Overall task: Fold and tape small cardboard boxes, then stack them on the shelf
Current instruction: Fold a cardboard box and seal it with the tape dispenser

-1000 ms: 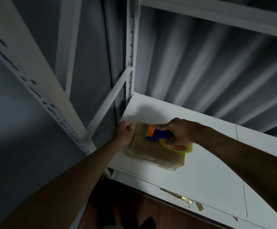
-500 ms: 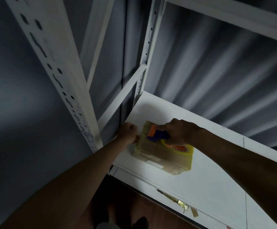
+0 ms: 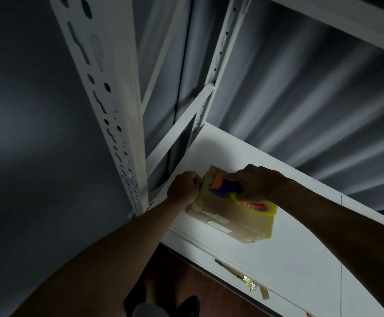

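Note:
A small taped cardboard box [image 3: 239,219] lies on the white shelf board [image 3: 301,259] near its left front corner. My right hand [image 3: 258,185] grips a blue and orange tape dispenser [image 3: 226,186] with a yellow tape roll [image 3: 258,205], held down on the box's top. My left hand [image 3: 185,187] is curled against the box's left end, its fingers pinched at the edge there; what they pinch is too small to tell.
White perforated shelf uprights [image 3: 108,106] and a diagonal brace [image 3: 179,129] stand left of the box. An upper shelf beam [image 3: 337,17] runs overhead. Tape scraps [image 3: 248,281] hang on the shelf's front edge. Dark floor and my shoe [image 3: 186,305] lie below.
The view has shifted so the shelf upright sits nearer the centre. Both hands stay on the box, and the dispenser has stayed at the box's left end.

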